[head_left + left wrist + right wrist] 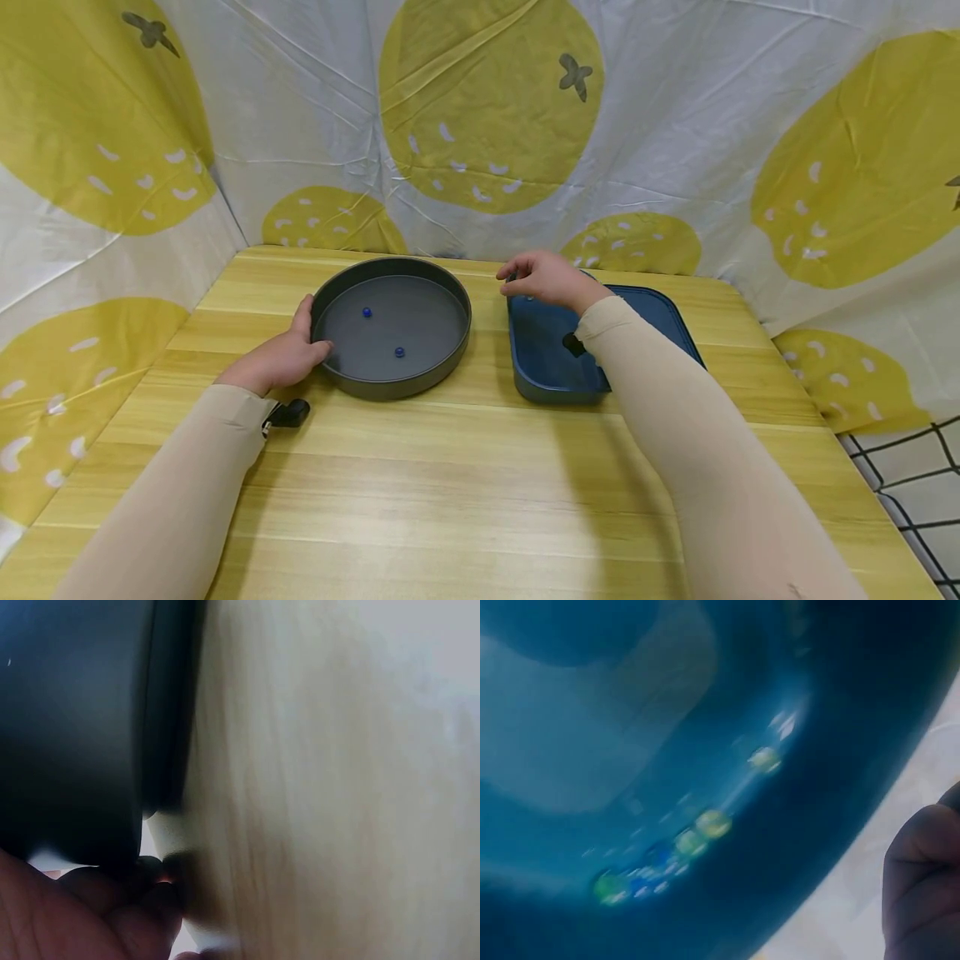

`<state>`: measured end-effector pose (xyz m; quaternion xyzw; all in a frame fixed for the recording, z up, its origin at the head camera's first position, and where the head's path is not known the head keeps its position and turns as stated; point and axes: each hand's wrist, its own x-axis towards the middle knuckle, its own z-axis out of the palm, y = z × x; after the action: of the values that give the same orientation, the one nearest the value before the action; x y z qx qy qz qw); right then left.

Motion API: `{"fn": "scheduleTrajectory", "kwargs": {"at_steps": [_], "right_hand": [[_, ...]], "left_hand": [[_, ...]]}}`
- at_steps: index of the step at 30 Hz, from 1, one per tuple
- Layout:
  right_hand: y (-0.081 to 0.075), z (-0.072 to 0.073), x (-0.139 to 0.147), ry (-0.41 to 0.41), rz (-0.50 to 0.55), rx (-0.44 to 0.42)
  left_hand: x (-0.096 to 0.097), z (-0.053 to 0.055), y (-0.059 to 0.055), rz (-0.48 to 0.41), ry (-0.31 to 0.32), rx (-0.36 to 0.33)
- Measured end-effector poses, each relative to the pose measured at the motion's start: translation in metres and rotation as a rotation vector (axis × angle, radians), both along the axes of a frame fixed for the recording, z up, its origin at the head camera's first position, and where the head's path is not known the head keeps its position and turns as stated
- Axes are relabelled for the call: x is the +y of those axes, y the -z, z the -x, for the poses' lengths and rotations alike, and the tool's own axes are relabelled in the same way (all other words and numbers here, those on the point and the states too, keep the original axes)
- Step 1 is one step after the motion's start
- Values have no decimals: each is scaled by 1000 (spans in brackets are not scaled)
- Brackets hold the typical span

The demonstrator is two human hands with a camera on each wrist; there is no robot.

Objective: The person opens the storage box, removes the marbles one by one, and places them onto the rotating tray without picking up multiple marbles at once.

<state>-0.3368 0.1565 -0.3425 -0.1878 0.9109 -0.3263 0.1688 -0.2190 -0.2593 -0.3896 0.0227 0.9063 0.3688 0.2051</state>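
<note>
while the left hand (281, 358) grips a round grey pan (405, 387), the right hand (551, 279), fingers half-curled, hold unclear, tops a crosswise rectangular blue tray (543, 358).

One counter (420, 492) carries one round pan (390, 388), toward its far left corner, and one rectangular tray (558, 396), toward its far right corner. The pan holds two blue balls (367, 312). In the tray, the right wrist view shows two green balls (611, 888) and two yellow balls (714, 823); the blue cluster (658, 855) between the greens is too blurred to count. Two hands show, one left hand (281, 358) and one right hand (551, 279), with two sleeves (180, 479) and two black wrist devices (290, 413). Beyond the counter's edges are seven printed yellow fruits (491, 117), some partial, and one wire grid (900, 438) past the right edge.
</note>
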Motion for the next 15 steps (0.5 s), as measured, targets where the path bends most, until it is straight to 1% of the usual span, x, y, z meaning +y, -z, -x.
{"fn": "scheduleTrajectory", "kwargs": {"at_steps": [6, 10, 15], "right_hand": [[12, 9, 19, 44, -63, 33], [19, 13, 29, 66, -129, 48], [25, 17, 36, 114, -207, 58]], "left_hand": [[0, 0, 1, 8, -1, -3], [1, 0, 1, 5, -4, -5], [1, -1, 1, 6, -4, -1]]}}
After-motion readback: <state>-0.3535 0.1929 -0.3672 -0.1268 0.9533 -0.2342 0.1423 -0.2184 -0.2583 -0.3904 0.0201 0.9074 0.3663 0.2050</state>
